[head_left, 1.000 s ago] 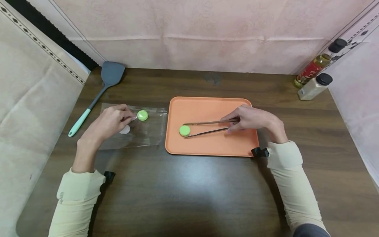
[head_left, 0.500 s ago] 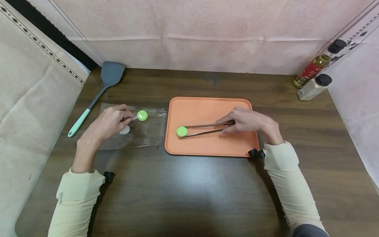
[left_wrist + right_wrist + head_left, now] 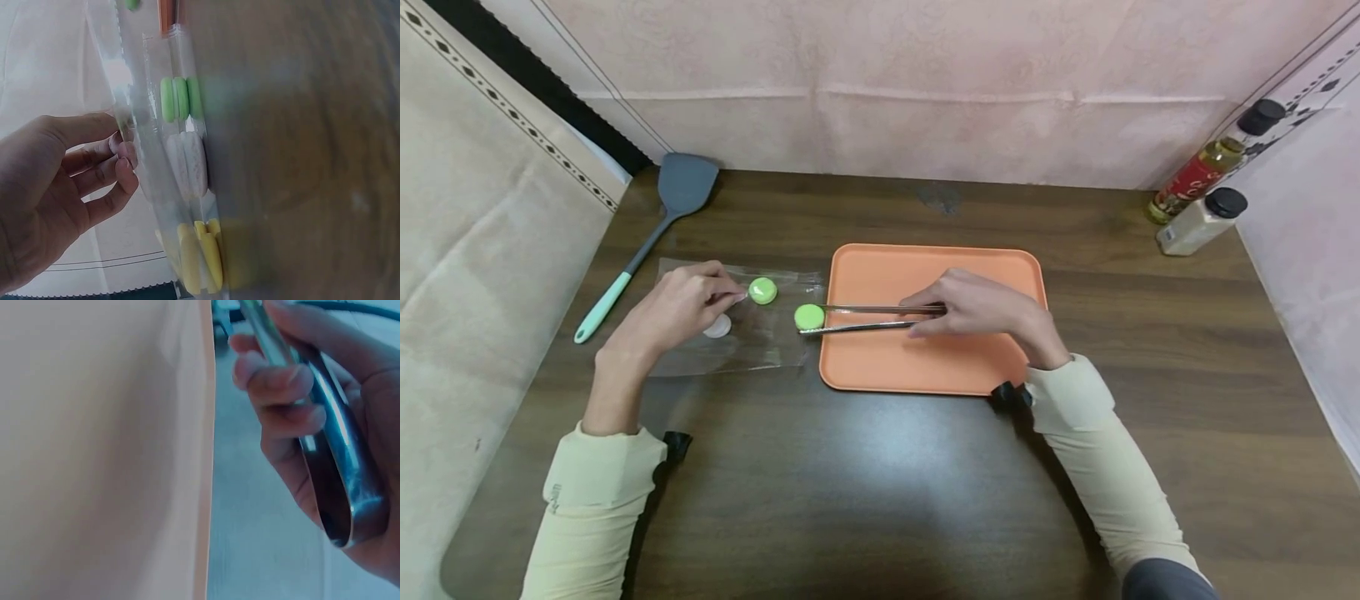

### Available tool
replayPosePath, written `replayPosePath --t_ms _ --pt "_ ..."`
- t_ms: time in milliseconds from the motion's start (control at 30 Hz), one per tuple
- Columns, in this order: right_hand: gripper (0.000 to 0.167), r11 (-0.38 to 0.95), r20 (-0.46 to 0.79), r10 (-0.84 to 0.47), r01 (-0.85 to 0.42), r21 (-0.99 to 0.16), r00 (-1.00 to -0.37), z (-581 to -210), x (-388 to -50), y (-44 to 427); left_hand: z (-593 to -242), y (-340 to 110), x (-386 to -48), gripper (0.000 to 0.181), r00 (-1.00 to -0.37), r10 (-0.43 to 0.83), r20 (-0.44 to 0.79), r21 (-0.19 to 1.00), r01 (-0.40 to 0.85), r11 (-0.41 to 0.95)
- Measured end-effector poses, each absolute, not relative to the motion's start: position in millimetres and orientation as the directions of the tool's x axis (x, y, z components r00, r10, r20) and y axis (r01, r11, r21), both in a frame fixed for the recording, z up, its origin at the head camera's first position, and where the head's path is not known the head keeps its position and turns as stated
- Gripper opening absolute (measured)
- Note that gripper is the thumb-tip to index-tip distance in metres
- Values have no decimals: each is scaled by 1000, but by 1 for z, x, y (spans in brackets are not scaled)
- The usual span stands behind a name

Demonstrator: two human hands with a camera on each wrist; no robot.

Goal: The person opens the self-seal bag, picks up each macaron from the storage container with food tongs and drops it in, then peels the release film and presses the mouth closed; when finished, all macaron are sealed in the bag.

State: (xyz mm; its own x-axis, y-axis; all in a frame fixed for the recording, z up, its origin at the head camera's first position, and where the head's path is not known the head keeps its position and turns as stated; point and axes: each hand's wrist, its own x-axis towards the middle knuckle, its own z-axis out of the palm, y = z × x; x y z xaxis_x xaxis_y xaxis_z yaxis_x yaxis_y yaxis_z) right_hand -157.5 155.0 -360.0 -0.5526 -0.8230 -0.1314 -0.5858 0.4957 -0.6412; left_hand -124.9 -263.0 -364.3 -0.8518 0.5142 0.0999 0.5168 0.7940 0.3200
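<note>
My left hand (image 3: 679, 310) pinches the upper layer of a clear plastic bag (image 3: 775, 333); the left wrist view shows a green macaron (image 3: 175, 99), a white macaron (image 3: 187, 164) and yellow ones (image 3: 201, 257) inside. My right hand (image 3: 981, 310) grips metal tongs (image 3: 868, 327), also seen folded in the palm in the right wrist view (image 3: 350, 462). Between the tongs' tips is another green macaron (image 3: 808, 317), over the bag's right edge, just left of the orange tray (image 3: 925, 367). Whether it touches the bag, I cannot tell.
A spatula (image 3: 685, 187) with a mint handle lies at the back left. At the back right stand an oil bottle (image 3: 1195, 179) and a jar with a black lid (image 3: 1198, 225). Cloth (image 3: 850, 83) hangs behind the wooden table (image 3: 865, 500).
My right hand has moved left with the tongs, carrying the green macaron from above the tray to the bag's right edge. The left hand has kept its pinch on the bag.
</note>
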Motion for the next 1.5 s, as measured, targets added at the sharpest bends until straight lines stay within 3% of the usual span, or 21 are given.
replayPosePath --t_ms 300,633,767,967,1300,1500 --pt "9 447 -96 -860 -650 -615 -500 -363 -159 107 -363 -261 -126 11 -848 519 105 309 524 793" --pt "21 492 -104 -848 -700 -518 -520 -366 -151 69 -363 -262 -126 11 -845 523 116 307 531 790" --pt "18 502 -88 -843 -718 -483 -531 -369 -148 58 -364 -262 -125 11 -842 525 125 303 536 788" --pt "17 501 -84 -839 -701 -507 -538 -372 -146 55 -363 -261 -124 11 -850 515 108 307 521 796" --pt "18 539 -109 -802 -635 -553 -587 -352 -137 104 -365 -263 -124 10 -845 522 121 299 532 792" --pt "15 626 -43 -703 -589 -511 -710 -343 -111 178 -364 -262 -124 11 -847 518 117 305 527 793"
